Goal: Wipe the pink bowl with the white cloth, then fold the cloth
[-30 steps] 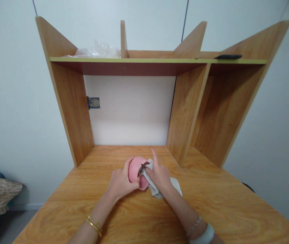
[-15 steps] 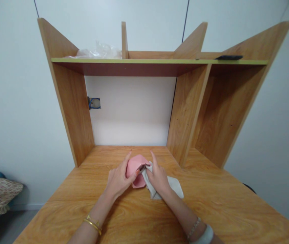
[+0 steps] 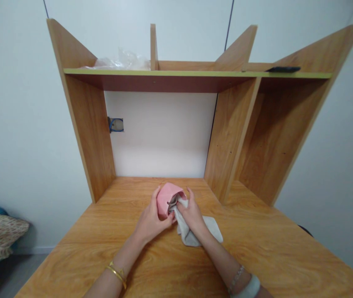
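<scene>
A small pink case (image 3: 167, 195) with angular sides is tilted in the middle of the desk, its opening turned toward me and to the right. My left hand (image 3: 150, 220) is wrapped round its left side, thumb at the lower rim. A light grey cloth (image 3: 212, 228) is bunched at the opening, with part of it inside. Gripping that bunched part, my right hand (image 3: 192, 214) has its fingertips at the mouth, partly hidden by the cloth. The cloth's loose end lies on the desk beneath my right wrist.
The wooden desk (image 3: 102, 248) carries a shelf unit with upright panels (image 3: 232, 136) at the back. On its upper shelf (image 3: 182, 74) lie a clear plastic bag (image 3: 120, 61) and a flat dark object (image 3: 283, 69). A patterned cushion or fabric (image 3: 1, 231) is at far left.
The pink case has been tipped and turned so its opening faces me more. More of the cloth is at the mouth, and my right fingers have moved in toward it.
</scene>
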{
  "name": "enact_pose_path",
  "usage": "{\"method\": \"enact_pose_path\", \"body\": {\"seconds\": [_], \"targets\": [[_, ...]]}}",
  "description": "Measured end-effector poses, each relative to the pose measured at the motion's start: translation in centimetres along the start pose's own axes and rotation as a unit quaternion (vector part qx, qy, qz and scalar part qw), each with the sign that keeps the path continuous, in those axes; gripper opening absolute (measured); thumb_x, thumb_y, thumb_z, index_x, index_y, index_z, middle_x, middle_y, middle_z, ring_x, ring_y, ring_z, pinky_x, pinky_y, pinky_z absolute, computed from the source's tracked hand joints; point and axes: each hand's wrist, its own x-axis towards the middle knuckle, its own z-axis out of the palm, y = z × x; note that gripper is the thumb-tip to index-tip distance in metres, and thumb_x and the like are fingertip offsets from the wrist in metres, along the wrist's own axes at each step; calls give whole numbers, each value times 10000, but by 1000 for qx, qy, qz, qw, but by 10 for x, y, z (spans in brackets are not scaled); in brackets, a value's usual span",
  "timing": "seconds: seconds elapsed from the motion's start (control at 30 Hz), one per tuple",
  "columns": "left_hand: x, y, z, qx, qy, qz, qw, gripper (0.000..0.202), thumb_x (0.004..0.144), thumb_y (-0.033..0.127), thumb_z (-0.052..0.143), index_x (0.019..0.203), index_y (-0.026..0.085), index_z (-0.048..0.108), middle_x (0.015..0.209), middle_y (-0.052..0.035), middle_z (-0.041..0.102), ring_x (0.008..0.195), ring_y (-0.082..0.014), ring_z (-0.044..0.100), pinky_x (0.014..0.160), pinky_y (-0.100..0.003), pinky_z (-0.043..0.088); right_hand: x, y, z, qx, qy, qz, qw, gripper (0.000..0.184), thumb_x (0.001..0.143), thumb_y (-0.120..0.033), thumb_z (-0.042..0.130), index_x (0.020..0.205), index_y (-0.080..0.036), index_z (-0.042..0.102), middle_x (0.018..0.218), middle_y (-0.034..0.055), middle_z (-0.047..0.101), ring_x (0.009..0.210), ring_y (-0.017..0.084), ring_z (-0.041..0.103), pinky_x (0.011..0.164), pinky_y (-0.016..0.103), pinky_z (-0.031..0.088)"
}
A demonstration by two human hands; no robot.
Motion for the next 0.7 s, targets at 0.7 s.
{"method": "enact_pose_path", "body": {"seconds": [0.7], "targets": [[-1,12,-13,144,-65,-19,987,582,676,387,537,1208,250,345,1027,-32,616,863,-255,606,762,-338,434,-10,-21,-22,-353,-63,-108,927,745,790,-265,455,1383,-178,13,780,47,670,733,217,628,615,265,390]]}}
